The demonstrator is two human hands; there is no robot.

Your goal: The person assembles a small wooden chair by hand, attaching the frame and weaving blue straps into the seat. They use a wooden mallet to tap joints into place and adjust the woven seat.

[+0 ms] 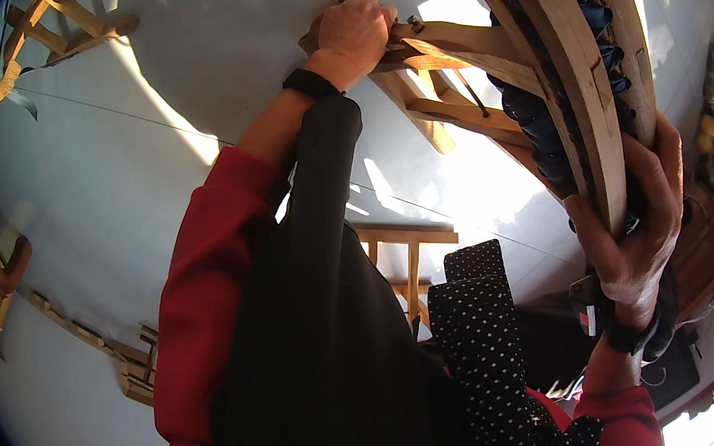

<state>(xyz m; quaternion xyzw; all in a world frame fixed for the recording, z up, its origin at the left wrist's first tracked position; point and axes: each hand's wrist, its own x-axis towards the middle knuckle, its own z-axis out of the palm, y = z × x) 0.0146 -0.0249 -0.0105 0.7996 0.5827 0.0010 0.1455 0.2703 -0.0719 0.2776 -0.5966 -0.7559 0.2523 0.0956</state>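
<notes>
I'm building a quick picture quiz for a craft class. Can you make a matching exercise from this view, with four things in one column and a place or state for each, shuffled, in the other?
Things:
1. left hand
2. right hand
3. dark blue yarn
4. thin thread

Places or states:
A. wound between the two curved rims
B. stretched across the pale floor
C. gripping the curved wooden rim low on the right
D. closed at the wooden spokes near the hub

Pairs: 1-D, 2-C, 3-A, 4-B
</notes>
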